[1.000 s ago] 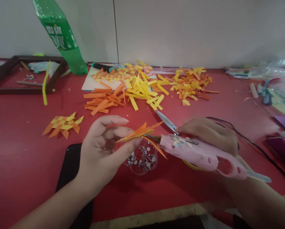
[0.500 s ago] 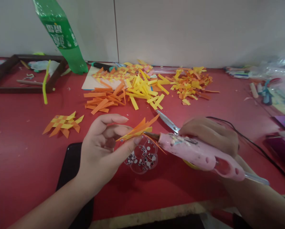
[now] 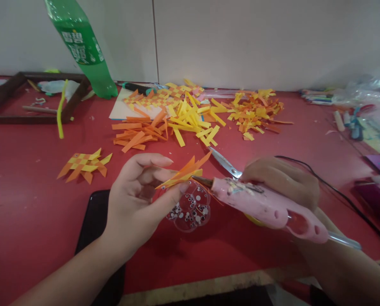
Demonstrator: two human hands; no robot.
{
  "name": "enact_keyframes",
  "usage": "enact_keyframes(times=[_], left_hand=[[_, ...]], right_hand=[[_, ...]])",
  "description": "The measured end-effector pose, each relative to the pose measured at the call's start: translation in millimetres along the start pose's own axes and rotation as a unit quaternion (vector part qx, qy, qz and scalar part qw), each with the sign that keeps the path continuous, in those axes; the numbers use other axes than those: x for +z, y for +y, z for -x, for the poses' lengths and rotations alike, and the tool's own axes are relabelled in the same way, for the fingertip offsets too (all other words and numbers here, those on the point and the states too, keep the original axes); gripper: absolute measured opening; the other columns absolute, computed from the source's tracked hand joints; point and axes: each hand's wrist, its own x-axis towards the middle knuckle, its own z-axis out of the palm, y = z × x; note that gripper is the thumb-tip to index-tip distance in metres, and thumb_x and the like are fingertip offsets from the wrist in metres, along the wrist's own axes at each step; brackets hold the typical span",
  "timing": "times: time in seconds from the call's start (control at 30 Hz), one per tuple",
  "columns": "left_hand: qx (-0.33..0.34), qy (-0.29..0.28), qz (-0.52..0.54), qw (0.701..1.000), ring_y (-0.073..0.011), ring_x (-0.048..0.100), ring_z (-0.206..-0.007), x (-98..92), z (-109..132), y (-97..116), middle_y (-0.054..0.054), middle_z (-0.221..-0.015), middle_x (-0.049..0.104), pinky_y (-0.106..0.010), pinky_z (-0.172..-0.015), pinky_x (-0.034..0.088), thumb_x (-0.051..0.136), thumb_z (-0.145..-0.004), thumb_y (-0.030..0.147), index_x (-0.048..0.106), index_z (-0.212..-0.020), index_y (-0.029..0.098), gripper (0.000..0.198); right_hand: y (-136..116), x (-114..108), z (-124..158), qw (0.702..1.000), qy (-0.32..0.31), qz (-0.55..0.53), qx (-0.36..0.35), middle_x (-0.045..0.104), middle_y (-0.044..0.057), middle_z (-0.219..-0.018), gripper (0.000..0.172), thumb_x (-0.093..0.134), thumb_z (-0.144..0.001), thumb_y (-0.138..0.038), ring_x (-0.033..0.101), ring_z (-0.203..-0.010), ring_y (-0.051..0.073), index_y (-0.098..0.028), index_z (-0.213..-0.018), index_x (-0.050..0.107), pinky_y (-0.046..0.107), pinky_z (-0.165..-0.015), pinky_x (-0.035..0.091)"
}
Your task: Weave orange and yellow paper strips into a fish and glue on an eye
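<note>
- The left hand pinches the woven paper piece between thumb and fingertips at its near left end. The piece is lifted off the red table, and its orange and yellow strip ends fan up and to the right.
- The right hand is clenched around the pink glue gun. The nozzle points left at the paper piece's lower edge; I cannot tell whether tip and paper touch.
- The paper piece looks very light, thin and floppy at the loose ends, and easy to crease or pull apart. The woven middle, where the strips cross, seems the firmest place to hold, away from the hot nozzle.
- Right under the paper piece a clear tray of googly eyes lies on the table, and a dark phone lies under the left wrist.
- Just behind the glue gun a scissors blade pokes out, and a black cord runs off to the right.
- Farther left a second woven fish lies flat, well apart from both hands.
- Beyond are orange strips, yellow strips and a heap of scraps.
- At the back a green bottle leans by the wall, beside a wooden frame.
</note>
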Motion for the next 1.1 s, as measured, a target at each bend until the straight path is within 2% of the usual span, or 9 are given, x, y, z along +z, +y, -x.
enact_keyframes(times=[0.23, 0.43, 0.6, 0.67, 0.8, 0.87, 0.97, 1.03, 1.1], left_hand=[[0.000, 0.000, 0.009, 1.000, -0.0116, 0.072, -0.074, -0.4, 1, 0, 0.005, -0.076, 0.069, -0.018, -0.071, 0.060, 0.083, -0.071, 0.013, 0.064, -0.095, 0.026, 0.033], [0.001, -0.018, 0.017, 1.000, -0.0100, 0.072, -0.075, -0.6, 0, 1, 0.006, -0.076, 0.069, -0.016, -0.073, 0.060, 0.081, -0.073, 0.011, 0.065, -0.095, 0.028, 0.032], [0.003, -0.023, 0.027, 0.999, -0.0080, 0.070, -0.076, 1.3, -1, 2, 0.007, -0.079, 0.068, -0.012, -0.070, 0.058, 0.079, -0.076, 0.010, 0.065, -0.096, 0.028, 0.031], [0.001, -0.009, 0.027, 1.000, -0.0072, 0.068, -0.074, 1.9, -2, 0, 0.006, -0.085, 0.068, -0.012, -0.067, 0.058, 0.080, -0.075, 0.011, 0.065, -0.097, 0.028, 0.031], [0.007, 0.017, 0.015, 1.000, -0.0084, 0.065, -0.078, 1.6, -4, -4, 0.004, -0.099, 0.067, -0.013, -0.063, 0.058, 0.085, -0.069, 0.014, 0.067, -0.096, 0.027, 0.035], [0.008, 0.012, 0.020, 1.000, -0.0074, 0.064, -0.075, 1.1, -4, -4, 0.004, -0.096, 0.066, -0.012, -0.062, 0.058, 0.086, -0.068, 0.014, 0.067, -0.096, 0.027, 0.035], [-0.012, -0.009, 0.040, 0.999, -0.0062, 0.064, -0.064, 0.5, -5, -3, 0.006, -0.078, 0.064, -0.012, -0.057, 0.057, 0.085, -0.071, 0.014, 0.068, -0.098, 0.027, 0.034], [-0.027, -0.024, 0.062, 0.997, -0.0072, 0.065, -0.062, 0.5, -6, -2, 0.006, -0.072, 0.065, -0.013, -0.058, 0.057, 0.084, -0.073, 0.013, 0.068, -0.100, 0.028, 0.034], [-0.041, -0.035, 0.086, 0.995, -0.0083, 0.069, -0.067, 0.7, -7, -1, 0.006, -0.075, 0.068, -0.014, -0.062, 0.059, 0.083, -0.073, 0.013, 0.069, -0.100, 0.028, 0.034]], right_hand=[[0, -1, -1, 1.000, -0.005, -0.008, 0.014, 0.059, 0.003, -0.074, 0.010, 0.056, -0.090, -0.010, 0.058, -0.065, 0.015, -0.019, -0.086, 0.056, 0.029, -0.059, 0.045], [-1, 2, 0, 1.000, 0.002, -0.004, 0.013, 0.058, 0.002, -0.073, 0.009, 0.058, -0.088, -0.011, 0.054, -0.063, 0.014, -0.020, -0.087, 0.055, 0.029, -0.058, 0.042], [18, -3, 3, 0.996, 0.056, 0.051, 0.036, 0.059, 0.001, -0.074, 0.012, 0.061, -0.082, -0.018, 0.054, -0.062, 0.015, -0.023, -0.091, 0.055, 0.028, -0.059, 0.043], [32, -8, 3, 0.994, 0.031, 0.094, 0.047, 0.063, 0.004, -0.080, 0.021, 0.061, -0.078, -0.021, 0.059, -0.068, 0.018, -0.023, -0.099, 0.056, 0.029, -0.062, 0.046], [56, -12, 3, 0.984, -0.072, 0.150, 0.071, 0.069, 0.012, -0.094, 0.034, 0.060, -0.076, -0.026, 0.063, -0.081, 0.026, -0.021, -0.109, 0.055, 0.034, -0.065, 0.046], [63, -10, 5, 0.982, -0.090, 0.150, 0.077, 0.069, 0.012, -0.094, 0.033, 0.062, -0.076, -0.026, 0.063, -0.081, 0.027, -0.020, -0.109, 0.056, 0.035, -0.066, 0.046], [67, -5, 12, 0.977, -0.139, 0.142, 0.083, 0.068, 0.013, -0.096, 0.033, 0.060, -0.076, -0.018, 0.063, -0.084, 0.027, -0.020, -0.109, 0.057, 0.036, -0.069, 0.047], [70, -2, 18, 0.974, -0.169, 0.132, 0.079, 0.068, 0.012, -0.098, 0.041, 0.054, -0.071, -0.009, 0.063, -0.089, 0.028, -0.021, -0.110, 0.056, 0.038, -0.072, 0.048], [74, -1, 24, 0.974, -0.183, 0.116, 0.068, 0.067, 0.009, -0.099, 0.052, 0.049, -0.064, -0.003, 0.063, -0.091, 0.028, -0.023, -0.113, 0.056, 0.039, -0.074, 0.049]])
